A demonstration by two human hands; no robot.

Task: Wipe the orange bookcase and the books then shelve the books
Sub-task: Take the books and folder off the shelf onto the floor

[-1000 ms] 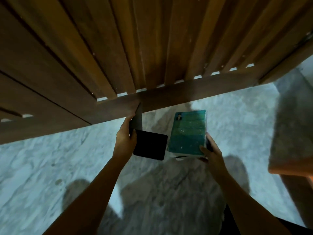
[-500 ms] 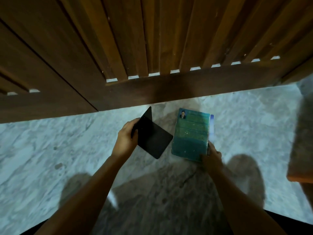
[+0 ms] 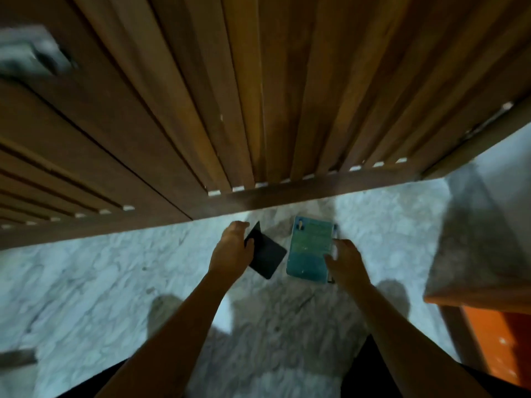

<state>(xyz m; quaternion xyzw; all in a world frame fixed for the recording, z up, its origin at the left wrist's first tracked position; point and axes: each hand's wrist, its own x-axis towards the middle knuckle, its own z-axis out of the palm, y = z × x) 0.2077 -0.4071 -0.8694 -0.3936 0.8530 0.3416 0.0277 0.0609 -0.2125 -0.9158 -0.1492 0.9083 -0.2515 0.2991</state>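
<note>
**Both hands full in front of the slatted door, bookcase off to the right**

The marble floor [image 3: 86, 282] runs from the left edge to the foot of a wooden slatted door [image 3: 258, 96] at its far edge. Near that far edge the left hand [image 3: 232, 251] pinches a dark flat piece [image 3: 267, 258] by one corner, thumb on top. Whether it is a wiping cloth or a thin cover I cannot tell. It is probably the wiper, kept to one side so the book's cover stays open to it.

Just beside it is the teal book [image 3: 311, 249], cover up. The right hand [image 3: 344, 262] grips its right edge, thumb across the cover, which steadies it flat for wiping. Whether the book rests on the floor or hangs above it is unclear.

At the right edge stands the orange bookcase [image 3: 502, 340], well apart from the book, so shelving looks some way off.
</note>
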